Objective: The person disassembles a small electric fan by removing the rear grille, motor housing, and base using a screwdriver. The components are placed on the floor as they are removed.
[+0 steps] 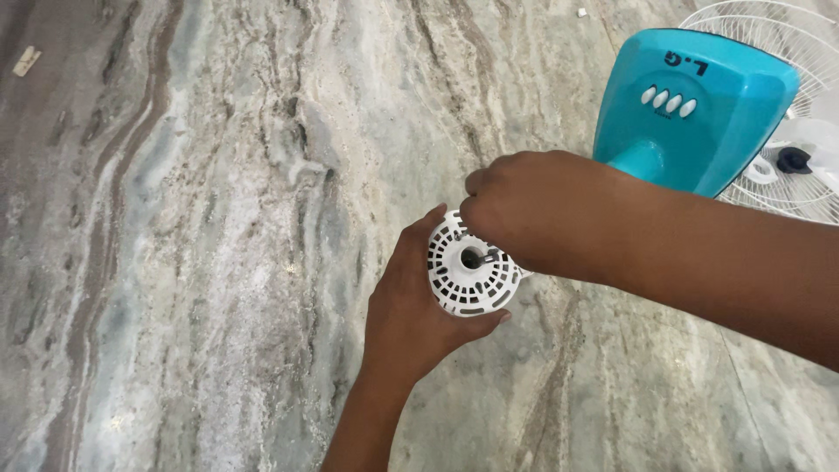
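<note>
A round white vented plastic cover [470,278], like a fan motor housing, is held above a marble floor. My left hand [411,306] cups it from below and the left side. My right hand [524,210] reaches across from the right, with its fingers closed over the cover's upper edge near a small metal part by the central hole. What the right fingers pinch is hidden.
A teal fan base [690,105] with several white buttons stands at the upper right. Behind it lies a white wire fan guard [786,188] with a black knob [793,160]. A small scrap [26,59] lies on the grey veined marble floor [218,245] at the upper left.
</note>
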